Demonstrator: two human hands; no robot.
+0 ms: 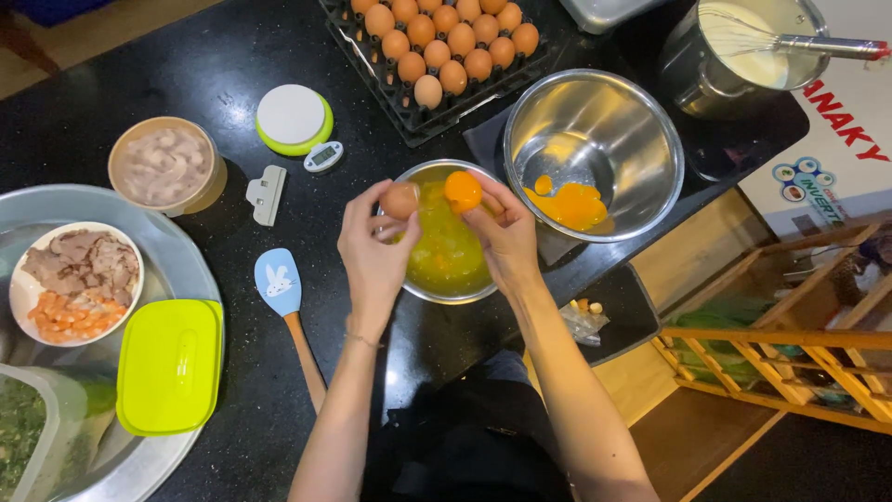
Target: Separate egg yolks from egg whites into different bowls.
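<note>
Egg separation over a small steel bowl (pixel 423 290) on the black desk (pixel 232 56). I have my left hand (pixel 372 256) closed round one shell half (pixel 400 200), fingers curled tight on it, and my right hand (pixel 506 240) pinching the other half, in which the yolk (pixel 463 191) sits whole and exposed. Both halves hang directly above the small bowl, which holds a yellowish pool of runny egg. To do this step well, I judge, the shell halves should stay low over the bowl, their edges close together, the yolk tipped gently so a sharp rim does not break it. Just to the right stands a large steel mixing bowl (pixel 641 130) holding several yolks gathered on its near side, one lying a little apart. Behind it, a steel pot (pixel 692 79) contains a pale cream mixture with a whisk (pixel 790 42) resting in it. A dark tray (pixel 409 116) of brown eggs (pixel 446 42) lies beyond the small bowl. At left, a round tub (pixel 216 181) holds a pinkish paste, and a white dish (pixel 19 297) carries sliced meat and orange pieces.
</note>
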